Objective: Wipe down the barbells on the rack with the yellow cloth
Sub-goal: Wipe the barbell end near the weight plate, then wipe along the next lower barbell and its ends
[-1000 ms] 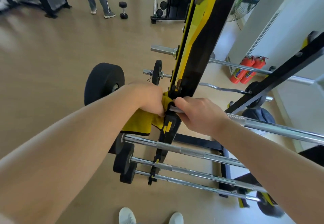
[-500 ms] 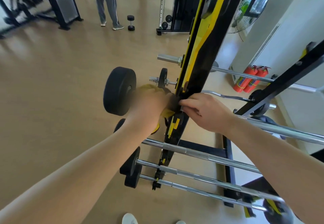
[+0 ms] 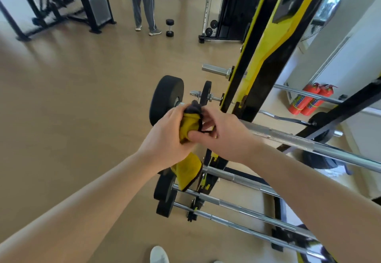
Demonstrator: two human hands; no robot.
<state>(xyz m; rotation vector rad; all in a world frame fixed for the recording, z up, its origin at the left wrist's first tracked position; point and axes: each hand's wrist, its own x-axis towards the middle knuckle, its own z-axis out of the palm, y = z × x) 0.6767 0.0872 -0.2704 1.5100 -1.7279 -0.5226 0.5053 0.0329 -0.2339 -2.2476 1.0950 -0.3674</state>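
Note:
The yellow cloth (image 3: 189,126), edged in black, is bunched between both hands just left of the black and yellow rack upright (image 3: 259,73). My left hand (image 3: 167,137) grips the cloth, and a loose end hangs below it. My right hand (image 3: 222,133) pinches the cloth's right side with thumb and fingers. Behind my right hand a thick chrome barbell (image 3: 299,141) runs off to the right on the rack. Its left end carries a big black plate (image 3: 167,97). More chrome barbells (image 3: 243,203) lie on lower pegs.
A person in grey trousers (image 3: 144,3) stands at the back beside a small dumbbell (image 3: 169,27). Two red fire extinguishers (image 3: 309,102) lean on the right wall. Gym machines stand at the back left and centre. My white shoe (image 3: 158,254) shows at the bottom edge.
Both hands have come off the bar beside the upright and moved left toward the black plate. My right hand let go of the bar and now pinches the bunched cloth.

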